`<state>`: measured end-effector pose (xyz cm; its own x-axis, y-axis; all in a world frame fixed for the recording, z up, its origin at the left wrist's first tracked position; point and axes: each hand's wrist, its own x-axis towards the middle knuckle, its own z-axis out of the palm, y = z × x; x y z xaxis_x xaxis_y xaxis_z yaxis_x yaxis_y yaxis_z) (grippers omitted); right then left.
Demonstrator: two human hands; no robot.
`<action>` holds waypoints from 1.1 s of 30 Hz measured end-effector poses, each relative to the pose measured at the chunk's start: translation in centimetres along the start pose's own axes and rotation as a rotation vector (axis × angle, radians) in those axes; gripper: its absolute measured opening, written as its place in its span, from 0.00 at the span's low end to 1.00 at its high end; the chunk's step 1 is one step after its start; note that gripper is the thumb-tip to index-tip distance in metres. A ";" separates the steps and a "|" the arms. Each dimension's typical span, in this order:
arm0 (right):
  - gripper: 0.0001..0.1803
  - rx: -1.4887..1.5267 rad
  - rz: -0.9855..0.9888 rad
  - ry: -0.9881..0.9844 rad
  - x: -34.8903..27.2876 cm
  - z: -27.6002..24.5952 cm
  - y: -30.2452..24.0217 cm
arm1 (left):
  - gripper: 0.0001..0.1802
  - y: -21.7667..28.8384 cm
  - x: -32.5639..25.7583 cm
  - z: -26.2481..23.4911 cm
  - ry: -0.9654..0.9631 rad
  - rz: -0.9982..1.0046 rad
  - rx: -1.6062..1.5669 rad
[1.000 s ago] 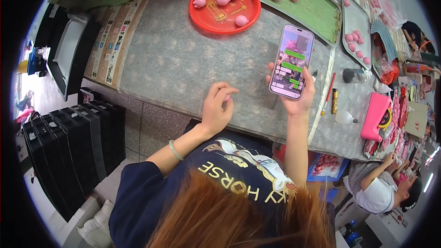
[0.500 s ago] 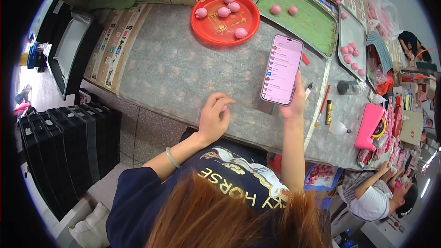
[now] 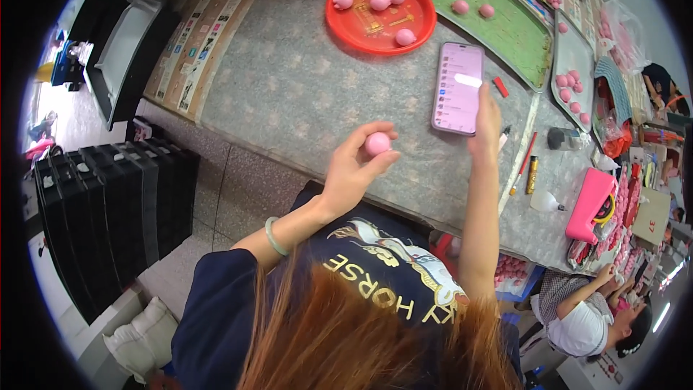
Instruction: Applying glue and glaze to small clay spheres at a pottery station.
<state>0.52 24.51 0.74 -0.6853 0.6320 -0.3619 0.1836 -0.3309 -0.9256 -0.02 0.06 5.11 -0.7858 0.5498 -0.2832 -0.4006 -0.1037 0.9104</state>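
Note:
A small round pink ball (image 3: 377, 144) sits between the thumb and curled fingers of my left hand (image 3: 348, 177), just above the near part of the grey table. My right hand (image 3: 485, 130) grips a smartphone (image 3: 453, 97) by its right edge and lower corner. The phone's lit screen shows a list, with a bright glare across it. Beyond it stands a round red tray (image 3: 354, 37) holding several pink balls (image 3: 406, 37), some with small knobs on them.
A green-lined metal tray (image 3: 505, 40) with two pink balls lies at the far right, beside a smaller tray (image 3: 583, 76). A brush (image 3: 530, 148), a marker (image 3: 533, 175) and a pink tape dispenser (image 3: 590, 206) lie right. Black crates (image 3: 119, 209) stand left. A co-worker (image 3: 577, 318) sits at right.
My left hand has turned and opened a little, bringing the pink ball into plain view. The phone has tilted and moved slightly in my right hand. The whole view has shifted.

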 end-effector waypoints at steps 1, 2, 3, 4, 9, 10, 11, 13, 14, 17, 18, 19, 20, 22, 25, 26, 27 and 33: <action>0.25 -0.065 -0.064 0.031 0.4 0.0 0.1 | 0.23 0.6 -0.2 0.3 -0.027 0.023 -0.034; 0.25 -0.120 -0.138 0.042 0.7 -0.1 0.2 | 0.23 1.1 -0.2 0.7 -0.051 0.053 -0.080; 0.25 -0.172 -0.220 0.052 1.0 -0.2 0.4 | 0.23 1.6 -0.1 1.0 -0.083 0.114 -0.140; 0.24 -0.219 -0.236 0.054 1.2 -0.4 0.6 | 0.23 2.0 -0.2 1.1 -0.091 0.095 -0.118; 0.24 -0.806 -0.370 0.197 0.1 -0.9 0.7 | 0.21 2.7 -0.4 1.5 -0.115 0.217 0.220; 0.23 -0.762 -0.451 0.177 -0.8 -0.8 0.4 | 0.20 2.8 -0.4 1.5 -0.115 0.213 0.231; 0.23 -0.710 -0.480 0.176 -1.9 -0.6 -0.1 | 0.20 2.8 -0.4 1.6 -0.111 0.210 0.244; 0.22 -0.504 -0.436 0.054 -4.9 0.1 -1.4 | 0.19 3.0 -0.4 1.8 -0.077 0.238 0.246; 0.20 -0.354 -0.365 -0.060 -6.6 0.5 -2.1 | 0.18 3.0 -0.3 2.0 -0.052 0.269 0.232; 0.15 0.016 -0.072 -0.390 -11.1 1.8 -3.5 | 0.19 3.0 0.2 2.2 -0.053 0.447 0.473; 0.15 0.147 0.026 -0.473 -12.3 2.2 -3.7 | 0.20 3.0 0.3 2.2 -0.057 0.513 0.595; 0.16 0.280 0.138 -0.518 -13.2 2.5 -3.8 | 0.21 3.0 0.4 2.3 -0.047 0.529 0.604; 0.17 0.419 0.264 -0.597 -13.8 2.6 -3.8 | 0.21 2.9 0.5 2.5 -0.027 0.541 0.607; 0.17 0.438 0.296 -0.569 -13.8 2.6 -3.8 | 0.22 2.8 0.6 2.8 -0.026 0.578 0.611; 0.12 0.515 0.301 -0.535 -13.7 2.1 -3.4 | 0.23 2.9 0.5 3.3 -0.074 0.555 0.559; 0.10 0.552 0.288 -0.524 -13.7 1.9 -3.3 | 0.22 3.0 0.3 3.5 -0.088 0.488 0.504; 0.09 0.540 0.268 -0.490 -13.7 1.8 -3.2 | 0.22 3.1 0.1 3.7 -0.100 0.424 0.453; 0.08 0.536 0.210 -0.403 -14.6 1.9 -3.3 | 0.21 3.5 -0.1 4.0 -0.152 0.382 0.369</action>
<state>8.58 15.08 9.29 -0.9003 0.2420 -0.3618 0.0392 -0.7827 -0.6212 0.56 2.91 9.54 -0.7549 0.6464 0.1103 0.1131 -0.0373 0.9929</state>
